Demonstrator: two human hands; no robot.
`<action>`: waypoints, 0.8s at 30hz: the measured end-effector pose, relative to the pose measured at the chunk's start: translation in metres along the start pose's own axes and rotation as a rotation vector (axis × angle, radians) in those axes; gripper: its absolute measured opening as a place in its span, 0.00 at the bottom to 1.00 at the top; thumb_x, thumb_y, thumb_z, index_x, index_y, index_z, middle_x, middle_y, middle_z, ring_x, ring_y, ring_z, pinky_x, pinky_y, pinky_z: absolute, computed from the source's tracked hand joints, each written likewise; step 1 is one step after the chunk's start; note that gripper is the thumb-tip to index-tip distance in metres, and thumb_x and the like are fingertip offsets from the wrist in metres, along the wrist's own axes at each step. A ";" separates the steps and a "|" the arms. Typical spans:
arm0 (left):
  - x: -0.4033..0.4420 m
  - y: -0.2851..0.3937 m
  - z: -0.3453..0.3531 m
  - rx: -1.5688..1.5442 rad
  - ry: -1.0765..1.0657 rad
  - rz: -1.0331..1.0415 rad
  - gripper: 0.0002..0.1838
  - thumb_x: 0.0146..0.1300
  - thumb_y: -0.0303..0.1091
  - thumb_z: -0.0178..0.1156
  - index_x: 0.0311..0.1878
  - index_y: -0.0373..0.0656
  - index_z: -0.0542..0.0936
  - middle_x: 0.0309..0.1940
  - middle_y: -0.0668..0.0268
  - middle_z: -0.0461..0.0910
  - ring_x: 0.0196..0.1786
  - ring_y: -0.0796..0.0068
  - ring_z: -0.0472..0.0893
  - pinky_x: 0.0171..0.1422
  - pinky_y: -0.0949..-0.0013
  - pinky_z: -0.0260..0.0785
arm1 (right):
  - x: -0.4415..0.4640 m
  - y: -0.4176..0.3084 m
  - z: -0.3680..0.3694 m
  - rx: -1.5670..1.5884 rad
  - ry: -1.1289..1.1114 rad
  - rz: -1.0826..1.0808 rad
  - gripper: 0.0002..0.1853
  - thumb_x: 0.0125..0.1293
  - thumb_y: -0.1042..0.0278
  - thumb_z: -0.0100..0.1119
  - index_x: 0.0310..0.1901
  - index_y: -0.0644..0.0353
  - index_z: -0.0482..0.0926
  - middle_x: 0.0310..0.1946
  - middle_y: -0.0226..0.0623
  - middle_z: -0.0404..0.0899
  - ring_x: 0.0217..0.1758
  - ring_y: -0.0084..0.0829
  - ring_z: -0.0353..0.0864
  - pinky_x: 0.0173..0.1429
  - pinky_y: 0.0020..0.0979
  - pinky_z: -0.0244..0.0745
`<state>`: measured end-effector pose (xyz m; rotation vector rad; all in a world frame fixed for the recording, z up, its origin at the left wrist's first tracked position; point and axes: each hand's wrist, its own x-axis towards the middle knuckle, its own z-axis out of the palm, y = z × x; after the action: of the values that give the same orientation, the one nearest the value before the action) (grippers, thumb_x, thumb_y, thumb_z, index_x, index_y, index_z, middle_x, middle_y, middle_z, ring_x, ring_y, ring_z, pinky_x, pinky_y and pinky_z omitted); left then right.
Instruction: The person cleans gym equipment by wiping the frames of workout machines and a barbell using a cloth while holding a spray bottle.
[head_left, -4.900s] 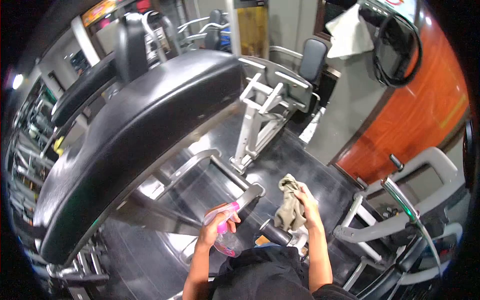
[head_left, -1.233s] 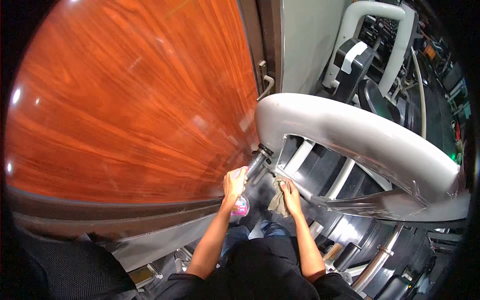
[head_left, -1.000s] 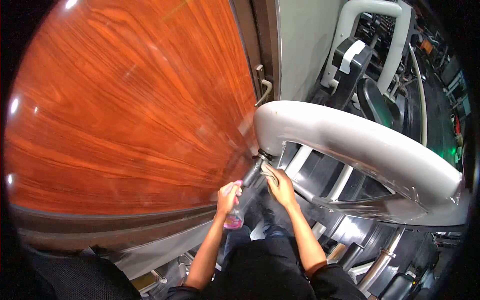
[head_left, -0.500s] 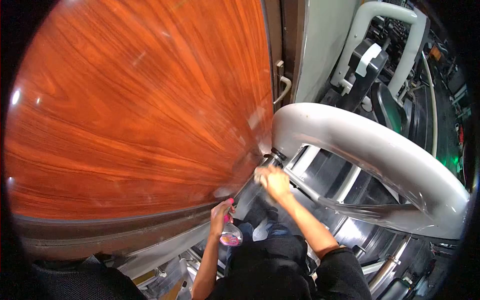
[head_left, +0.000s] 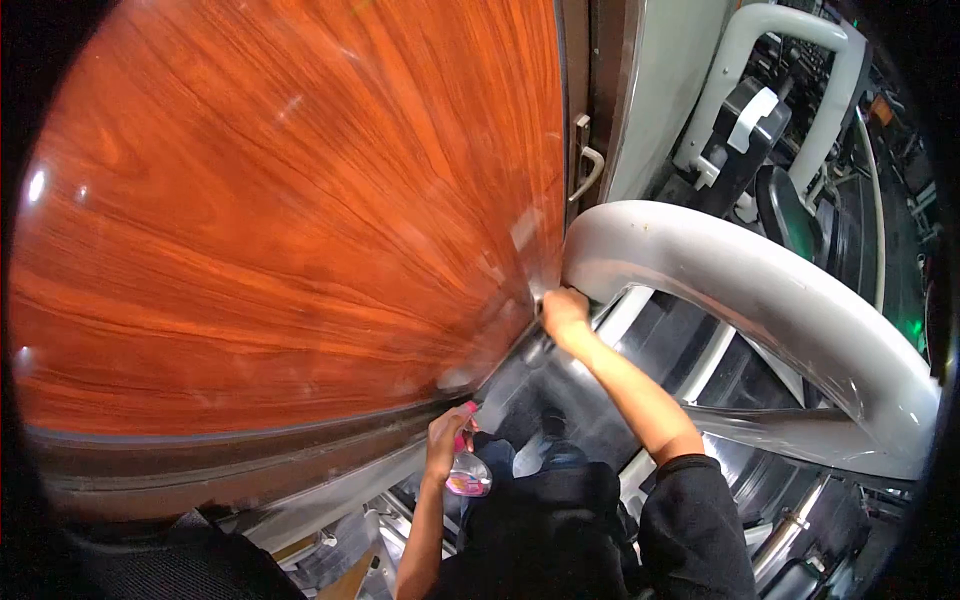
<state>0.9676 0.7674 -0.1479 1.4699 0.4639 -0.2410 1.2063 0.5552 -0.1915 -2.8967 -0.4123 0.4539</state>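
My left hand (head_left: 446,441) is wrapped around the neck of a clear spray bottle (head_left: 468,474) with a pink trigger head and a pink label. The bottle hangs upright in front of my legs, its nozzle near the lower edge of the glossy wood-grain panel (head_left: 300,230). My right hand (head_left: 566,308) is closed and reaches forward to where the panel meets the thick grey tube (head_left: 700,235) of a machine frame. Its fingers curl down by a metal bar there; anything within them is hidden.
A door handle (head_left: 590,172) sticks out from the brown frame beyond the panel. Gym-like equipment with a black pad (head_left: 790,215) and white tubing (head_left: 835,105) stands at the right. White bars cross the dark floor (head_left: 665,345) under the grey tube.
My right hand has moved forward and slightly right, up against the base of the grey tube. The view has shifted a little; my left hand still holds the spray bottle.
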 end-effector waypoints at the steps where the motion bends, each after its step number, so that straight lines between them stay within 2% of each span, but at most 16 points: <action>1: -0.002 0.006 0.003 -0.007 0.025 -0.007 0.21 0.72 0.44 0.52 0.49 0.32 0.81 0.33 0.61 0.80 0.26 0.74 0.77 0.27 0.71 0.69 | -0.002 -0.003 0.004 0.006 0.001 0.001 0.10 0.63 0.60 0.63 0.35 0.54 0.90 0.38 0.40 0.89 0.43 0.36 0.90 0.44 0.38 0.84; 4: -0.004 0.010 0.003 -0.030 0.058 -0.024 0.20 0.72 0.45 0.52 0.45 0.34 0.82 0.32 0.62 0.80 0.27 0.74 0.77 0.28 0.71 0.68 | -0.034 -0.016 0.025 -0.162 0.221 0.057 0.09 0.65 0.62 0.61 0.41 0.55 0.85 0.42 0.38 0.86 0.43 0.38 0.88 0.44 0.36 0.83; 5: -0.005 0.009 0.003 -0.048 0.067 -0.028 0.20 0.72 0.45 0.52 0.44 0.34 0.82 0.32 0.62 0.79 0.27 0.75 0.77 0.28 0.71 0.68 | -0.046 -0.016 0.028 0.029 0.239 0.047 0.10 0.65 0.60 0.60 0.42 0.55 0.84 0.42 0.40 0.83 0.42 0.40 0.87 0.43 0.38 0.83; 6: -0.004 0.006 0.002 -0.048 0.069 -0.032 0.20 0.72 0.45 0.52 0.44 0.34 0.82 0.32 0.62 0.79 0.27 0.75 0.77 0.28 0.71 0.68 | -0.063 -0.015 0.018 0.131 0.123 -0.023 0.12 0.66 0.57 0.60 0.46 0.52 0.83 0.42 0.39 0.83 0.43 0.43 0.86 0.43 0.41 0.83; 8: -0.001 -0.002 -0.002 -0.004 0.035 -0.046 0.23 0.72 0.45 0.50 0.51 0.32 0.81 0.32 0.61 0.80 0.25 0.73 0.77 0.28 0.71 0.69 | -0.088 -0.013 0.051 0.280 0.266 -0.181 0.14 0.65 0.56 0.61 0.52 0.43 0.81 0.40 0.37 0.81 0.42 0.44 0.85 0.43 0.43 0.83; 9: 0.000 -0.002 -0.003 0.002 0.027 -0.053 0.23 0.72 0.45 0.50 0.51 0.32 0.81 0.32 0.61 0.80 0.25 0.73 0.77 0.28 0.71 0.69 | -0.096 -0.009 0.058 0.285 0.264 -0.169 0.14 0.65 0.56 0.61 0.52 0.43 0.81 0.40 0.37 0.81 0.42 0.44 0.85 0.43 0.43 0.83; 11: 0.004 -0.002 -0.002 0.062 0.002 -0.115 0.23 0.71 0.47 0.51 0.50 0.33 0.81 0.31 0.62 0.80 0.24 0.73 0.76 0.28 0.70 0.69 | -0.105 0.003 0.069 0.353 0.359 -0.242 0.18 0.65 0.58 0.62 0.57 0.34 0.79 0.39 0.35 0.78 0.41 0.43 0.83 0.41 0.43 0.83; 12: 0.006 -0.001 0.000 0.070 -0.008 -0.117 0.23 0.71 0.47 0.51 0.50 0.33 0.81 0.31 0.62 0.80 0.24 0.73 0.76 0.28 0.70 0.69 | -0.102 0.011 0.069 0.406 0.405 -0.209 0.20 0.66 0.60 0.63 0.58 0.29 0.78 0.38 0.35 0.75 0.41 0.44 0.81 0.42 0.45 0.81; 14: 0.006 0.002 0.003 0.106 -0.011 -0.123 0.23 0.70 0.47 0.52 0.49 0.33 0.81 0.31 0.62 0.80 0.23 0.73 0.76 0.28 0.70 0.69 | -0.093 0.018 0.072 0.499 0.476 0.009 0.22 0.65 0.63 0.63 0.60 0.30 0.78 0.38 0.37 0.76 0.41 0.45 0.80 0.44 0.47 0.78; 16: 0.005 0.002 0.005 0.125 -0.007 -0.118 0.23 0.70 0.47 0.52 0.48 0.33 0.81 0.31 0.62 0.80 0.23 0.73 0.76 0.28 0.70 0.69 | -0.087 0.017 0.073 0.605 0.640 0.151 0.24 0.65 0.71 0.63 0.61 0.39 0.77 0.41 0.42 0.77 0.44 0.47 0.79 0.48 0.46 0.76; 19: 0.004 -0.001 0.003 0.131 -0.003 -0.118 0.23 0.70 0.47 0.52 0.47 0.33 0.81 0.31 0.61 0.81 0.23 0.73 0.77 0.28 0.70 0.69 | -0.097 -0.012 0.094 0.892 0.684 0.277 0.21 0.66 0.72 0.61 0.61 0.47 0.77 0.46 0.48 0.78 0.49 0.53 0.80 0.55 0.46 0.75; 20: 0.004 -0.004 0.002 0.119 0.000 -0.123 0.23 0.70 0.48 0.52 0.47 0.32 0.81 0.31 0.61 0.81 0.23 0.73 0.77 0.28 0.70 0.69 | -0.102 -0.020 0.113 0.956 0.709 0.247 0.20 0.66 0.73 0.60 0.59 0.52 0.76 0.48 0.50 0.78 0.52 0.56 0.79 0.56 0.46 0.75; 23: 0.003 -0.004 0.000 0.142 -0.025 -0.132 0.24 0.71 0.48 0.52 0.47 0.32 0.81 0.31 0.60 0.81 0.24 0.72 0.77 0.28 0.69 0.70 | -0.127 -0.045 0.135 1.103 0.621 0.279 0.17 0.69 0.68 0.58 0.58 0.58 0.75 0.53 0.51 0.78 0.57 0.56 0.79 0.59 0.45 0.74; 24: 0.002 -0.002 -0.001 0.147 -0.029 -0.135 0.24 0.71 0.48 0.52 0.47 0.32 0.81 0.31 0.60 0.81 0.24 0.72 0.77 0.28 0.69 0.70 | -0.131 -0.049 0.142 1.251 0.474 0.428 0.19 0.70 0.63 0.58 0.59 0.60 0.74 0.56 0.52 0.78 0.59 0.55 0.79 0.61 0.44 0.73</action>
<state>0.9682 0.7682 -0.1510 1.5778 0.5320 -0.4104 1.0290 0.5816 -0.2785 -1.7233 0.4429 0.0037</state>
